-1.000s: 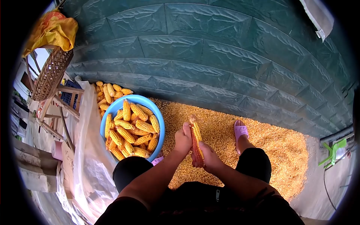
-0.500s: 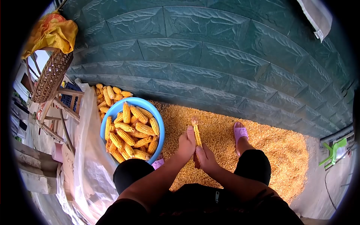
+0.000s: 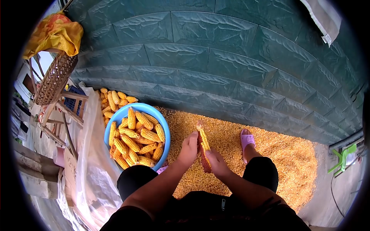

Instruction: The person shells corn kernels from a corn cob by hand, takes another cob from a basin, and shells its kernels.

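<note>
The left hand and right hand have fingers clamped on a partly bare cob above loose kernels — too hard a thumb push might slip; the cob could twist free.

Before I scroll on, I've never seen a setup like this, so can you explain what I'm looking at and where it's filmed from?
There's no machine here, just a person's bare hands. One camera, worn on the head, looks forward and down, so the person's own arms and knees show too. The left hand and right hand hold one corn cob, partly yellow with kernels and partly bare and reddish. Loose kernels cover the ground around the feet. On the left, a blue basin holds whole ears, with more piled behind it near the green wall.
</note>
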A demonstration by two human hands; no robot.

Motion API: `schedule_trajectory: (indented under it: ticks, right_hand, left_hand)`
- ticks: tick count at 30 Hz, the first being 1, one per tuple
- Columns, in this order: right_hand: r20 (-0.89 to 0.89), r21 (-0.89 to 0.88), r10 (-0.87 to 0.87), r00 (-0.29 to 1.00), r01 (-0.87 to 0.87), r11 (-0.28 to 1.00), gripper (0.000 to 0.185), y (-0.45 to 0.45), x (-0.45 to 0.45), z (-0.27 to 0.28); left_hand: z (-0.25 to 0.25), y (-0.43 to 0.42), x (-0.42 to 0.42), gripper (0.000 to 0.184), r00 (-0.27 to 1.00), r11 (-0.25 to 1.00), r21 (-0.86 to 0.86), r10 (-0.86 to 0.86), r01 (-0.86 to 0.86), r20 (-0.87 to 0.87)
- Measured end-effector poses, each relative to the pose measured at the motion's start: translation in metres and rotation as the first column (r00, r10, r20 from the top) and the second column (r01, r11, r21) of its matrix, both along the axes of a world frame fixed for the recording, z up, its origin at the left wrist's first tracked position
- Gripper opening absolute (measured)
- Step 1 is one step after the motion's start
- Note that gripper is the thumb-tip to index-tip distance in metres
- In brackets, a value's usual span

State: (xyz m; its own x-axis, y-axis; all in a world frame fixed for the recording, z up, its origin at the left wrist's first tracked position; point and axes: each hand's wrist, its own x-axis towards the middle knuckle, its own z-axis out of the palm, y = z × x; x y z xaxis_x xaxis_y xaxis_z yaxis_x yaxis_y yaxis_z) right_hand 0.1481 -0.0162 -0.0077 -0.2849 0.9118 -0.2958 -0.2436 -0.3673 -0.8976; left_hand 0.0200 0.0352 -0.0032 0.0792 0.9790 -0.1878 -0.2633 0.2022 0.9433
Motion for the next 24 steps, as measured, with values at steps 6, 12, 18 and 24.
schedule_trajectory:
  ticks: [6,12,18,24]
  right_hand:
    - [0.092,0.001,-0.038,0.995,0.038,0.999,0.026,-0.001,-0.003,-0.001]
    - [0.041,-0.05,0.007,0.999,-0.005,0.999,0.031,0.0,0.0,0.007]
    - [-0.064,-0.093,-0.086,0.994,0.08,0.992,0.03,0.008,0.003,0.004]
    - [0.406,0.382,-0.241,0.882,0.076,0.921,0.032,0.005,-0.007,-0.012]
  left_hand:
    - [0.002,0.002,-0.001,0.029,0.997,0.998,-0.026,-0.055,0.054,-0.06]
    - [-0.014,0.003,-0.003,0.026,0.997,0.997,-0.011,-0.078,0.078,0.013]
    - [-0.013,-0.008,0.009,0.043,0.994,0.986,-0.138,-0.081,0.091,0.079]
    - [-0.005,-0.021,0.018,0.071,0.959,0.974,-0.206,-0.142,0.092,-0.246]
